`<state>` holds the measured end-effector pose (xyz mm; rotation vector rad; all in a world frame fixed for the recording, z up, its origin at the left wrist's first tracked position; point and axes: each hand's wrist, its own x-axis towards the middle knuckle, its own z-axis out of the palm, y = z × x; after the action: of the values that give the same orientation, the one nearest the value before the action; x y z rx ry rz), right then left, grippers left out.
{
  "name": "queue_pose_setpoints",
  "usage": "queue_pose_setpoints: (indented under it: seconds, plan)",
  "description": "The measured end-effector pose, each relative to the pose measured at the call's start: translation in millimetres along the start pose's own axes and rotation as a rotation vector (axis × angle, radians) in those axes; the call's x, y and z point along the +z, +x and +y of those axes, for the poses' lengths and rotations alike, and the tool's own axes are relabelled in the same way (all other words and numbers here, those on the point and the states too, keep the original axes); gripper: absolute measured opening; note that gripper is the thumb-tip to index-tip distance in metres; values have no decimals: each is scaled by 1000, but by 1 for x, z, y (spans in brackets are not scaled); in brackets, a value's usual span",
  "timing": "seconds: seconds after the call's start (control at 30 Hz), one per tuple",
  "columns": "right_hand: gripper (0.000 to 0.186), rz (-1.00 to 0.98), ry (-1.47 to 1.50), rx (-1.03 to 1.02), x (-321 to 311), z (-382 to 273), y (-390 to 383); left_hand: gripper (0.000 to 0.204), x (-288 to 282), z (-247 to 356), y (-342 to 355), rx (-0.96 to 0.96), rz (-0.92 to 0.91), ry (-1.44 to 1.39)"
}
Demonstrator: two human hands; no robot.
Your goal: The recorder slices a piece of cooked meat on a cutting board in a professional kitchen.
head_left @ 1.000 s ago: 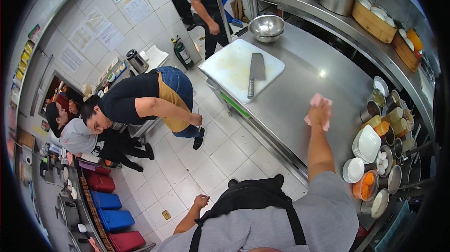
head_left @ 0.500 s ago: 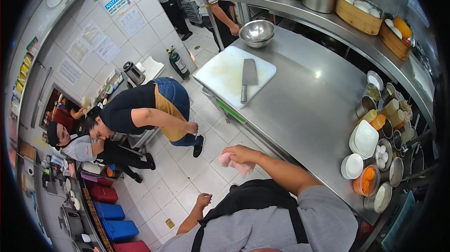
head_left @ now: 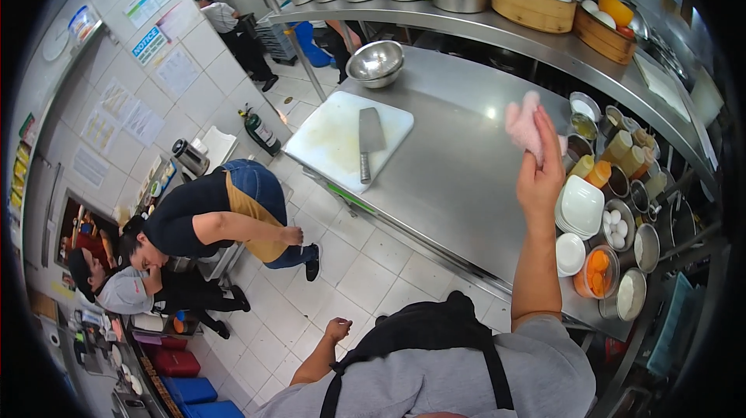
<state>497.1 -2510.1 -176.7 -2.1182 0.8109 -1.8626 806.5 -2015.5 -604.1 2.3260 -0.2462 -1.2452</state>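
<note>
My right hand [head_left: 540,173] is raised over the right part of the steel table [head_left: 466,177], closed on a crumpled pink cloth [head_left: 524,124] that sticks out past the fingers. Low beside my apron, away from the table, hangs my left hand [head_left: 338,330]; its fingers are curled in and nothing shows in them. A white cutting board [head_left: 326,142] lies at the table's far left corner, with a cleaver [head_left: 371,134] flat on it, handle toward me. Two metal bowls [head_left: 376,60], one tipped on the other, stand behind the board.
White dishes [head_left: 579,204], a bowl of eggs [head_left: 615,224], a tub of orange yolks [head_left: 594,272] and sauce bottles [head_left: 618,146] crowd the table's right side. A shelf [head_left: 435,18] with pots and steamer baskets runs above the back. A person [head_left: 210,216] bends over on the left.
My right hand, with the pink cloth, has swung from beside the table's front edge up and right over the tabletop. The view has shifted right. My left hand stays low.
</note>
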Motion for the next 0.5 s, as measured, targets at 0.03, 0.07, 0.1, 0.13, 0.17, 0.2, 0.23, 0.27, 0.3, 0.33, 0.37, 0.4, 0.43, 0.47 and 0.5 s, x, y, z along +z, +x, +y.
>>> queue_pose_setpoints:
  seconds: [0.03,0.07,0.1,0.13,0.17,0.2,0.23,0.27,0.3,0.33,0.37,0.4,0.43,0.47,0.5]
  plan:
    - [60,4,-19,3,-3,6,-3,41,1,3,2,-6,-6,-5]
    - [62,-13,-136,-49,2,17,-11,41,2,3,4,-3,-17,4]
    - [63,-30,-253,-100,8,31,-23,41,3,5,7,-9,-33,6]
    - [63,-189,-244,-8,21,46,-46,41,5,4,9,-17,-49,8]
    - [63,-345,-238,91,36,68,-83,41,8,5,10,-11,-64,22]
    - [64,-476,-327,94,53,95,-143,41,10,7,11,4,-68,28]
    - [61,-642,-432,164,71,79,-193,42,10,4,12,7,-51,18]
    - [59,-803,-235,229,77,59,-230,42,11,-3,14,54,-39,16]
    - [57,-919,-186,224,82,31,-270,42,11,-1,17,52,-30,-13]
    - [56,-879,-54,159,83,1,-308,42,15,-2,16,42,-21,-46]
    - [54,-1101,255,358,78,-19,-323,41,18,5,10,49,-22,2]
    - [51,-1308,585,557,69,-35,-326,41,21,8,10,39,-19,-6]
    - [51,-1321,591,557,66,-37,-317,42,23,7,10,87,-52,95]
    - [49,-1475,418,533,67,-34,-303,43,24,6,9,133,-88,200]
    - [47,-1619,240,501,66,-33,-299,48,26,5,8,161,-117,355]
